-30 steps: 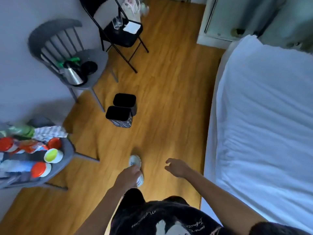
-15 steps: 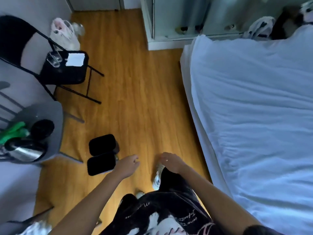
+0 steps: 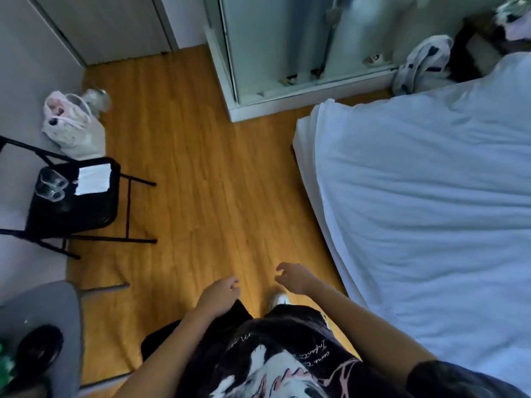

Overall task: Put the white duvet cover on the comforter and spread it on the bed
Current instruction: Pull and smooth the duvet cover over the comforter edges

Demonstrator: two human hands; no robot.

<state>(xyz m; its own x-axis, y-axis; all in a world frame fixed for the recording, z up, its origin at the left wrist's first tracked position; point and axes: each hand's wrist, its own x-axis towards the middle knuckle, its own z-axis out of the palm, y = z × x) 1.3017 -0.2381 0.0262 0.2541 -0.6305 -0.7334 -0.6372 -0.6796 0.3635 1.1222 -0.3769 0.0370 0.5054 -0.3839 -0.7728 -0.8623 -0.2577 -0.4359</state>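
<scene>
The white duvet cover (image 3: 425, 202) lies spread over the bed on the right, wrinkled, with its near corner hanging at the bed's foot. Whether the comforter is inside it cannot be told. My left hand (image 3: 219, 294) hangs in front of my body over the wooden floor, fingers loosely curled, holding nothing. My right hand (image 3: 293, 275) is just to its right, fingers relaxed and slightly spread, empty, a short way left of the bed's edge. Neither hand touches the bedding.
A black folding chair (image 3: 71, 196) with glasses and a white paper stands at the left. A white bag (image 3: 71, 124) sits by the wall behind it. A grey chair (image 3: 43, 317) is at the lower left. A mirrored wardrobe (image 3: 301, 53) stands ahead, a patterned bag (image 3: 419, 64) beside it.
My view has swung right and moved forward along the bed; the black bins and cluttered grey chair have slid out of sight. Both hands stay empty in front of me.
</scene>
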